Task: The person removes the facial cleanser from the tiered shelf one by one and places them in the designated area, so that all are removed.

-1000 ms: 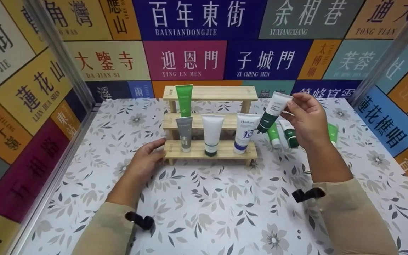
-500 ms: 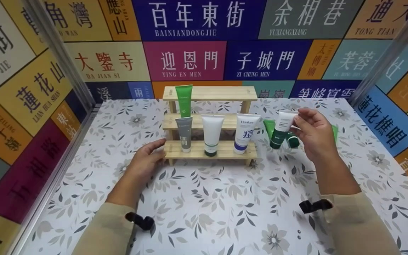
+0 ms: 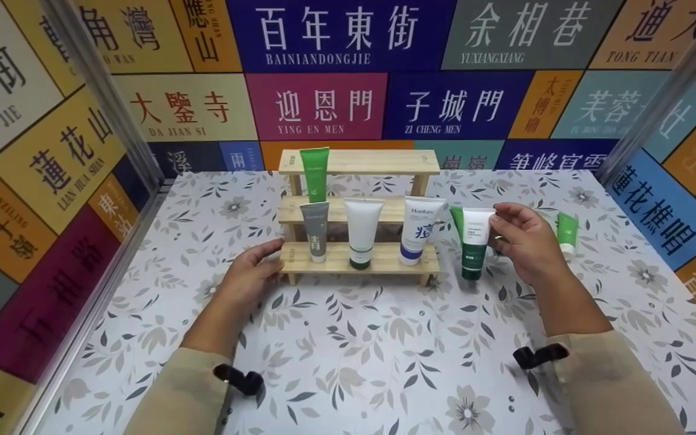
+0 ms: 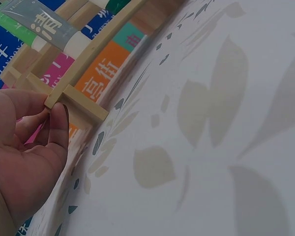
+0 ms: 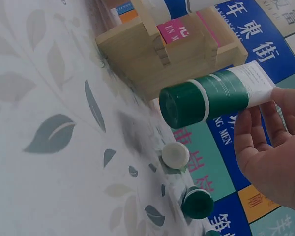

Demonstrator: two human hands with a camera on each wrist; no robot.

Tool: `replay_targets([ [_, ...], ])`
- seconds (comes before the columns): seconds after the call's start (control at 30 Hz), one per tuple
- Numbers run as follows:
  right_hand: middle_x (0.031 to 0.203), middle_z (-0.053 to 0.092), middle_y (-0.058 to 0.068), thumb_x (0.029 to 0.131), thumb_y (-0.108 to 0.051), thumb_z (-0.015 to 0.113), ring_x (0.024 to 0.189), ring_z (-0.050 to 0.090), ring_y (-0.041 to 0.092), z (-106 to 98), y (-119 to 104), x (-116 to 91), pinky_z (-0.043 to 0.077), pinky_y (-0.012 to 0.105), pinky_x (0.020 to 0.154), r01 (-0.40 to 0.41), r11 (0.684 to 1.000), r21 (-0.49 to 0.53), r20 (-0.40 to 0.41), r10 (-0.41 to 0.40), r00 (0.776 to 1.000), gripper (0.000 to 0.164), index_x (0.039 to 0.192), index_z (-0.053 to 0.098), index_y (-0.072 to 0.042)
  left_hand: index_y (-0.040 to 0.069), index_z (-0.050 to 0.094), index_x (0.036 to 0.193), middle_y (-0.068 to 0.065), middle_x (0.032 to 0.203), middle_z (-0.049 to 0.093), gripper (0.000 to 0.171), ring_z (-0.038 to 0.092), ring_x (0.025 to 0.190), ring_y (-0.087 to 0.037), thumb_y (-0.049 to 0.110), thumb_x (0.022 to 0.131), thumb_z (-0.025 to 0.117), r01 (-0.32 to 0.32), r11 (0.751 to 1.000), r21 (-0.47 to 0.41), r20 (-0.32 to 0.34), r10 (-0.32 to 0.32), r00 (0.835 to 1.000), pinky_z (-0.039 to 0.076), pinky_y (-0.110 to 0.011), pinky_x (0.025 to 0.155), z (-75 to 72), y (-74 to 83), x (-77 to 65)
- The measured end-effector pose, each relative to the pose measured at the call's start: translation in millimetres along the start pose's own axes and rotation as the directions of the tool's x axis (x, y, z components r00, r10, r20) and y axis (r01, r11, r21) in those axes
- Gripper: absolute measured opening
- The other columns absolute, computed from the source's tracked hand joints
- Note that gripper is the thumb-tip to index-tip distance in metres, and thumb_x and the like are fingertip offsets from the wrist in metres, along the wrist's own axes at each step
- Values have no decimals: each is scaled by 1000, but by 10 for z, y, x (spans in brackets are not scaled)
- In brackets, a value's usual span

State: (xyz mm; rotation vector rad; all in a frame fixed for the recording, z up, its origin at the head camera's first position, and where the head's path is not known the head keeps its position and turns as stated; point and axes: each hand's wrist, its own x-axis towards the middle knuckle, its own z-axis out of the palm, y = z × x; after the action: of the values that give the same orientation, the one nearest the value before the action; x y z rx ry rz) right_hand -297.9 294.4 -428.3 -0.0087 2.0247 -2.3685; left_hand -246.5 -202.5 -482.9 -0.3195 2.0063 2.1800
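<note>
My left hand (image 3: 252,266) pinches the left end of the lowest step of a three-step wooden display stand (image 3: 360,160), thumb above and fingers below in the left wrist view. Right of the stand, my right hand (image 3: 526,238) pinches a white and dark green squeeze tube (image 3: 475,241) by its flat end. The tube hangs nearly upright, cap down, and in the right wrist view its cap is off the table. On the lowest step stand a grey tube (image 3: 316,232), a white tube (image 3: 362,229) and a white-and-blue tube (image 3: 419,229). A green tube (image 3: 315,175) stands behind the grey one.
A green tube (image 3: 457,219) lies behind the held one, partly hidden. Another green tube (image 3: 567,234) lies farther right. A dark green cap (image 5: 197,203) shows in the right wrist view. Printed sign panels (image 3: 324,103) wall the back and sides of the flower-patterned table (image 3: 348,350).
The right hand has lowered the white and dark green tube from beside the stand's upper steps, bringing it nearer me and from tilted to almost upright. My left hand stays on the stand.
</note>
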Motion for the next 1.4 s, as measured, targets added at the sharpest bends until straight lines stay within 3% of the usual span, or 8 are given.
replay_targets([
  [0.3, 110, 70, -5, 101, -21, 75, 99, 73, 13, -74, 114, 47, 63, 28, 86, -140, 989, -56, 97, 145, 985, 39, 133, 57, -9, 13, 56, 155, -11, 152, 62, 51, 70, 121, -16, 6, 104, 62, -13, 1000, -11, 0, 13, 1000, 57, -23, 95, -15, -6, -8],
  [0.53, 105, 71, -5, 103, -11, 71, 94, 73, 13, -136, 220, 64, 64, 29, 84, -201, 976, -88, 173, 213, 961, 23, 124, 62, -12, 12, 54, 157, -11, 153, 60, 51, 69, 110, -12, 7, 106, 60, -22, 1000, 17, 17, 22, 1000, 56, -23, 89, -23, -18, 4],
  [0.87, 99, 74, -7, 101, -15, 75, 84, 74, 11, -196, 268, 93, 63, 24, 75, -276, 934, -227, 139, 311, 940, 17, 116, 68, -18, 13, 54, 156, -8, 154, 60, 51, 68, 112, -14, 8, 106, 61, -15, 1000, 21, 18, 15, 1000, 55, -24, 88, -23, -8, -1],
  [1.2, 101, 74, -5, 99, -21, 78, 85, 73, 10, -219, 325, 128, 63, 24, 77, -338, 899, -279, 123, 382, 916, 33, 129, 64, -16, 15, 54, 157, -6, 154, 60, 51, 68, 122, -15, 10, 107, 61, 3, 999, 34, 25, -4, 1000, 55, -26, 95, -25, 3, 6],
  [1.4, 104, 73, -5, 100, -21, 77, 88, 74, 10, -209, 360, 143, 64, 24, 80, -344, 884, -318, 114, 396, 911, 43, 137, 59, -10, 13, 53, 157, -7, 156, 58, 52, 69, 115, -13, 8, 106, 60, -18, 999, 29, 24, 17, 1000, 56, -25, 91, -22, 1, 8],
])
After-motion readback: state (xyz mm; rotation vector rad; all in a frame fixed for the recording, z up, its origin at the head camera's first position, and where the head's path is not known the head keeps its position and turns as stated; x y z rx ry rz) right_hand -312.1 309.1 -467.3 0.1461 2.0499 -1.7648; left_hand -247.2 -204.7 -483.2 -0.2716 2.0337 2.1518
